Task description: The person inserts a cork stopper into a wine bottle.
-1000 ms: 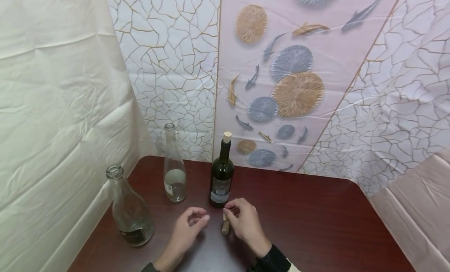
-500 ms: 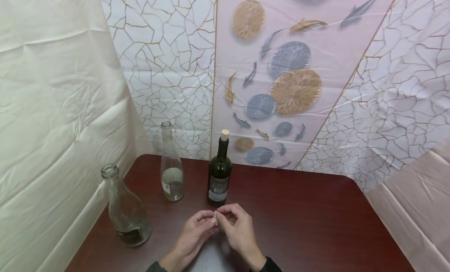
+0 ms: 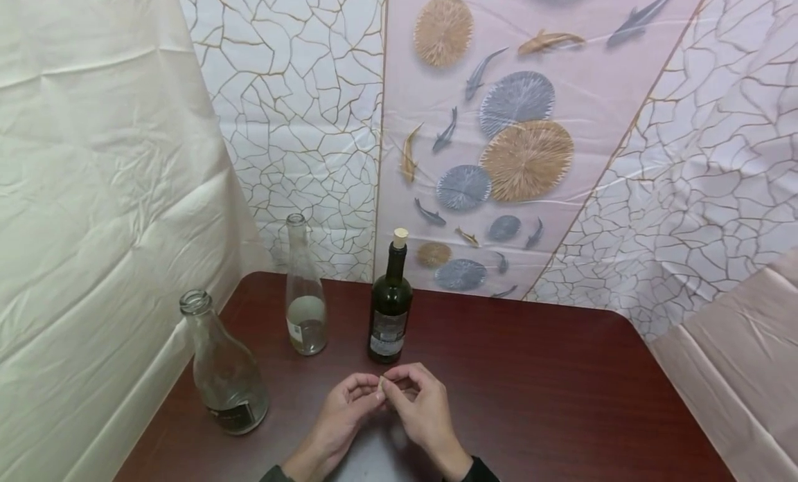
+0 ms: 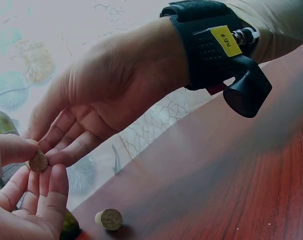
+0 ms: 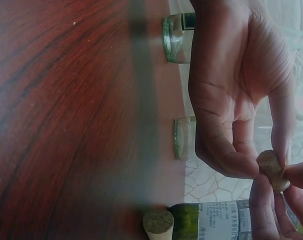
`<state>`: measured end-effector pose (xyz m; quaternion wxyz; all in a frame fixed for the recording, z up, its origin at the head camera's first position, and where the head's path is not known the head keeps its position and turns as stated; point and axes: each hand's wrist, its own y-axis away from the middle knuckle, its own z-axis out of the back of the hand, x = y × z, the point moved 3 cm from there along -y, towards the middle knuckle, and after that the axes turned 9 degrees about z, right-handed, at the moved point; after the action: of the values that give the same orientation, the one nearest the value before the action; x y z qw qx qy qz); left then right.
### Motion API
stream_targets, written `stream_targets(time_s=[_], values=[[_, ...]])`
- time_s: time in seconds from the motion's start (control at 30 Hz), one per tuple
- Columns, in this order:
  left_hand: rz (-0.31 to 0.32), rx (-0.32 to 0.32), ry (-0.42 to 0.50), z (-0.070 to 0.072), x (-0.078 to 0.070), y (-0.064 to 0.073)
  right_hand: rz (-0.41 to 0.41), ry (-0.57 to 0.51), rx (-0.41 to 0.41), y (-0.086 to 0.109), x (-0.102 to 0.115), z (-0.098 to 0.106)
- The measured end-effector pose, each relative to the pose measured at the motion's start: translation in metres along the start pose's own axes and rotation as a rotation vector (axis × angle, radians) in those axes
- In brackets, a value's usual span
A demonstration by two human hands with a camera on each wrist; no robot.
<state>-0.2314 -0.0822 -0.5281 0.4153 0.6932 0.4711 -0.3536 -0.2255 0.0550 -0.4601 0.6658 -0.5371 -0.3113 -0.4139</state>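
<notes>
In the head view my left hand (image 3: 341, 413) and right hand (image 3: 420, 406) meet fingertip to fingertip over the table, just in front of the dark green wine bottle (image 3: 389, 323). Between them is a small cork (image 4: 39, 162), pinched by thumb and fingers of both hands. The right wrist view shows the cork (image 5: 272, 171) tilted, its sides partly covered by fingertips. A second cork (image 4: 110, 219) lies on the table below the hands; the hands hide it in the head view. The wine bottle stands upright, with a pale cork stopper (image 3: 400, 238) in its mouth.
To the left stand two clear glass bottles without stoppers: a wide one (image 3: 227, 378) near the table's left edge and a slimmer one (image 3: 305, 316) farther back. The dark red table (image 3: 548, 385) ends against a patterned cloth backdrop (image 3: 324, 122).
My hands were apart a second ago, the right one beside the cork on the table. They came together around one cork and have stayed nearly still over the last half second.
</notes>
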Motion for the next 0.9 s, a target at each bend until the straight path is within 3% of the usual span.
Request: stream_targets(time_s=[0.17,0.3,0.4,0.53,0.6,0.7,0.83,0.9], values=[[-0.014,-0.023,-0.054,0.000,-0.004,0.002,0.003,0.028,-0.010,-0.001,-0.018,0.004],[-0.097,-0.092,-0.220,0.002,-0.011,0.003,-0.020,0.031,-0.001,-0.005,-0.020,0.013],[-0.186,-0.127,-0.318,0.003,-0.016,0.003,-0.092,-0.014,0.042,-0.007,-0.018,0.019],[-0.310,-0.098,-0.396,0.002,-0.024,0.005,-0.251,-0.141,0.118,-0.008,-0.018,0.023],[-0.392,-0.084,-0.486,0.001,-0.027,0.007,-0.336,-0.216,0.144,-0.008,-0.019,0.024],[-0.568,-0.098,-0.709,-0.002,-0.031,0.011,-0.444,-0.318,0.183,-0.005,-0.021,0.024],[-0.866,-0.130,-0.984,-0.009,-0.036,0.019,-0.483,-0.365,0.244,-0.002,-0.023,0.023],[-0.966,-0.134,-1.060,-0.013,-0.037,0.021,-0.481,-0.372,0.261,0.000,-0.024,0.023]])
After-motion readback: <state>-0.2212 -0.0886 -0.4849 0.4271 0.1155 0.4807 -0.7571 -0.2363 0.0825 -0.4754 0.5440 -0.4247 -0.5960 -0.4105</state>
